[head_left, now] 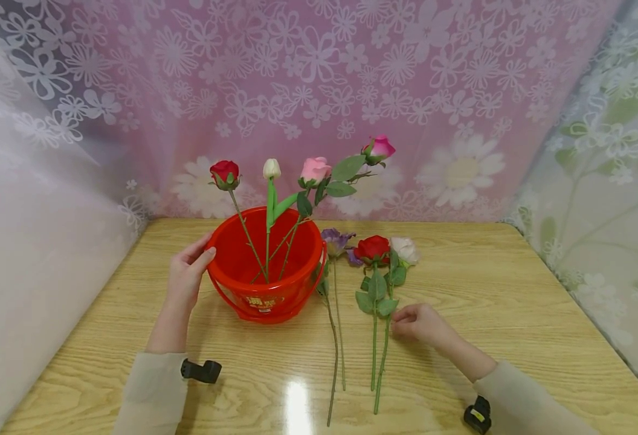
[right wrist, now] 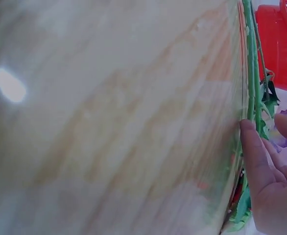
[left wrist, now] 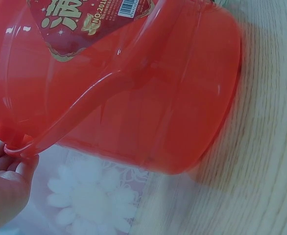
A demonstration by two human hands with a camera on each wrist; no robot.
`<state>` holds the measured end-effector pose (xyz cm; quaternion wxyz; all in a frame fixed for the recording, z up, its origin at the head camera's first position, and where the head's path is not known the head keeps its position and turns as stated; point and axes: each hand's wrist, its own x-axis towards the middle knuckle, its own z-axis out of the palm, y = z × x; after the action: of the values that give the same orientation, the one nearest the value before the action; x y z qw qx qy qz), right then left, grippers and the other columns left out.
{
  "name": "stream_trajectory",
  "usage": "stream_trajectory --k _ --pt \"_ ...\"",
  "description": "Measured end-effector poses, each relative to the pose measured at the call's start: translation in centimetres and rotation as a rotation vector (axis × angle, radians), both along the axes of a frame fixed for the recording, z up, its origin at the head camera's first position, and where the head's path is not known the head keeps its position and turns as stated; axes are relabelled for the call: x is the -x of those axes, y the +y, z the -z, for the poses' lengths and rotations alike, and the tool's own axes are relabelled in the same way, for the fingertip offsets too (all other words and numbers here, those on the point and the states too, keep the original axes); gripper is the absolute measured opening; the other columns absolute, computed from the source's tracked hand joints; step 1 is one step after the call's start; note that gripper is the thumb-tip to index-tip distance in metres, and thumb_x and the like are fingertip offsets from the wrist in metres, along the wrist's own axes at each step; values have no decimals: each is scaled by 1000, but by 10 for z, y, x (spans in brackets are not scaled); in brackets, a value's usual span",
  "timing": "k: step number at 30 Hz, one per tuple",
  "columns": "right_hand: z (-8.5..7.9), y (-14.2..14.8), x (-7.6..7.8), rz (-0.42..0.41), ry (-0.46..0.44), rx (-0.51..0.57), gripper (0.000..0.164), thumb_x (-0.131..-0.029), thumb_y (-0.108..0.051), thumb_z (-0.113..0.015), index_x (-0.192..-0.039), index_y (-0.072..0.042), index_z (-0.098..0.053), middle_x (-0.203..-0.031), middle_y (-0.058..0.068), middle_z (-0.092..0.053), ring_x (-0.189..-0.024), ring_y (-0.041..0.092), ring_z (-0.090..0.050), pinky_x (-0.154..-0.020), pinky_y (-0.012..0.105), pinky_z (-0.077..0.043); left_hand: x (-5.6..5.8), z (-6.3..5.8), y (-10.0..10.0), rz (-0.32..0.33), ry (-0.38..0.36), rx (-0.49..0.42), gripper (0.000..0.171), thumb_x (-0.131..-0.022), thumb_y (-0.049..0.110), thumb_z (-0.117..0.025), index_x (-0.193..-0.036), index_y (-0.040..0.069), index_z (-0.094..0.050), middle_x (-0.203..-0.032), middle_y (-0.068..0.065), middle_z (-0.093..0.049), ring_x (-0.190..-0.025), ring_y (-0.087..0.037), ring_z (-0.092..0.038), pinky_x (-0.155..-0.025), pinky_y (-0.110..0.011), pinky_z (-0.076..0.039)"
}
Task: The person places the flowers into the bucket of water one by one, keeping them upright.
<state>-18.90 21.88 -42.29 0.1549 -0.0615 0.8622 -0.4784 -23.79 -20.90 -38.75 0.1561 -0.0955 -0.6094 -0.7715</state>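
Note:
My left hand (head_left: 187,275) grips the rim of a red plastic bucket (head_left: 264,296) at the handle joint. Inside the bucket stand a red rose (head_left: 225,174), a white tulip (head_left: 272,169), a light pink rose (head_left: 315,170) and a deep pink rose (head_left: 379,148). My right hand (head_left: 419,325) rests at the stem of a white rose (head_left: 405,251), which lies beside another red rose (head_left: 373,249). In the right wrist view, thumb and index finger stand apart by the green stems (right wrist: 251,63).
A purple flower (head_left: 336,240) lies just right of the bucket, with a second stem (head_left: 333,350) alongside. All this is on a wooden table (head_left: 487,278). A pink flowered curtain (head_left: 319,90) hangs behind, and pale curtains close both sides.

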Motion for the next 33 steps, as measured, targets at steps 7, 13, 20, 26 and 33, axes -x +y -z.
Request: stream_trajectory --k 7,13,20,26,33 --pt "4 -1 1 54 -142 192 31 -82 0 -57 -104 21 -51 -87 18 -63 -81 24 -62 -70 35 -52 -6 -11 6 -30 -92 7 46 -86 2 -56 -125 -14 -39 -104 4 -58 -94 -9 -56 -80 -18 -45" --pt "7 -4 3 127 -199 225 29 -84 -1 -56 -104 20 -52 -84 15 -64 -76 20 -63 -67 31 -52 -6 -9 4 -23 -88 0 46 -85 3 -56 -125 -13 -40 -105 3 -58 -94 -10 -56 -81 -18 -45" --pt "14 -10 6 213 -164 133 21 -79 -4 -63 -92 13 -61 -72 11 -64 -63 15 -63 -57 27 -53 -6 -10 5 -27 -91 -14 47 -85 2 -56 -125 -14 -39 -104 5 -59 -94 -9 -56 -80 -18 -45" --pt "21 -16 9 257 -90 5 14 -75 -8 -70 -77 5 -65 -61 7 -62 -55 13 -61 -51 26 -52 -5 -9 4 -29 -93 -4 47 -86 2 -56 -126 -15 -37 -103 7 -59 -94 -8 -56 -80 -18 -45" --pt "19 -20 9 276 -62 -35 11 -73 -5 -69 -71 4 -63 -57 7 -60 -51 14 -59 -48 27 -51 -4 -9 5 -31 -90 -19 47 -85 3 -57 -125 -14 -40 -103 5 -59 -95 -10 -56 -81 -19 -45"
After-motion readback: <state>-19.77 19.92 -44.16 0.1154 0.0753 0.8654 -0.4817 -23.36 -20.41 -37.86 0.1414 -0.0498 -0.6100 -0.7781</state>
